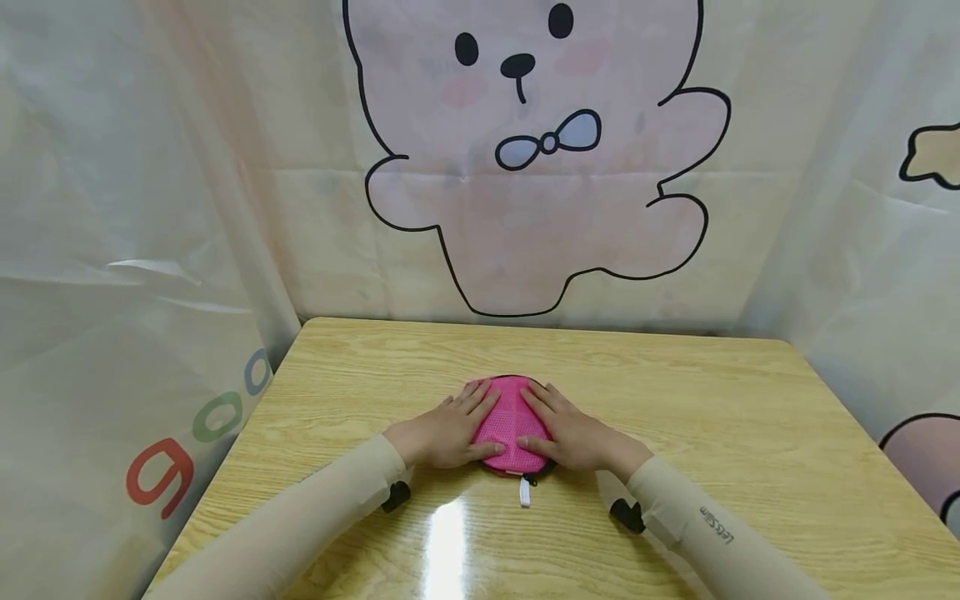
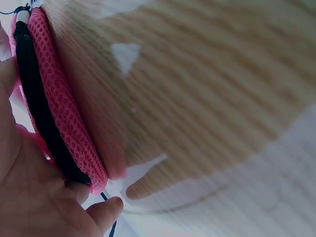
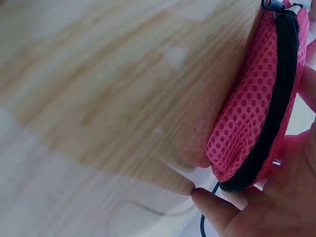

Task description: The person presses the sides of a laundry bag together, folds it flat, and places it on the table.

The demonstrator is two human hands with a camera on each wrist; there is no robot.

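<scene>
A pink mesh zip pouch lies flat on the wooden table in the head view, its white pull tab pointing toward the near edge. My left hand rests over its left side with fingers spread and straight. From the other side my right hand lies on it the same way, thumb pointing inward. Both wrist views show the pouch edge-on: a black zipper band runs round the rim, and the zipper slider sits at one end. Whatever is inside the pouch is hidden.
The wooden table stretches out on both sides of the pouch. Behind it hangs a curtain with a cartoon bear, and further curtains close off the left and right sides. Light glares off the tabletop near the front.
</scene>
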